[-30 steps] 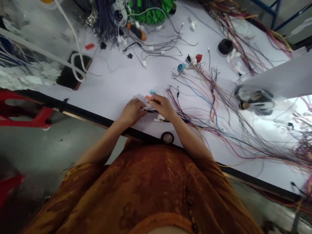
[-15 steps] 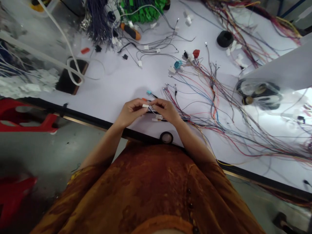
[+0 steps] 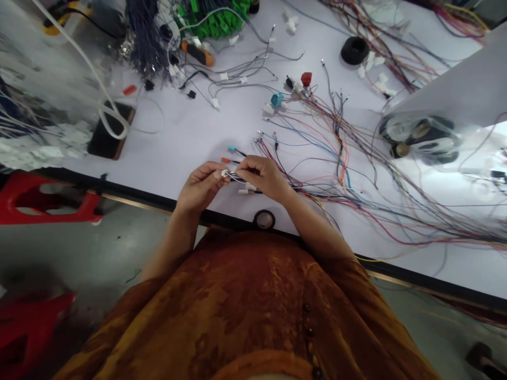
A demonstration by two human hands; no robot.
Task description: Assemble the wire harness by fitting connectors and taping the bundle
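Observation:
Between the thumb and fingers of my left hand is a small white connector housing. My right hand pinches a thin wire right beside it; whether the wire's tip sits inside the housing I cannot tell. Just beyond my fingers lie a teal connector and an orange connector on dark leads. Under my right hand, a white connector rests on the table. A roll of black tape lies at the table's front edge.
A bundle of loose wires runs off to the right. Farther back are a blue connector, a red connector, a black ring and an orange-handled tool. A phone lies left, near a red stool.
The white housing has turned in my left fingers, its end now facing up more. My right hand has shifted its pinch onto the wire beside it. The whole view has moved slightly.

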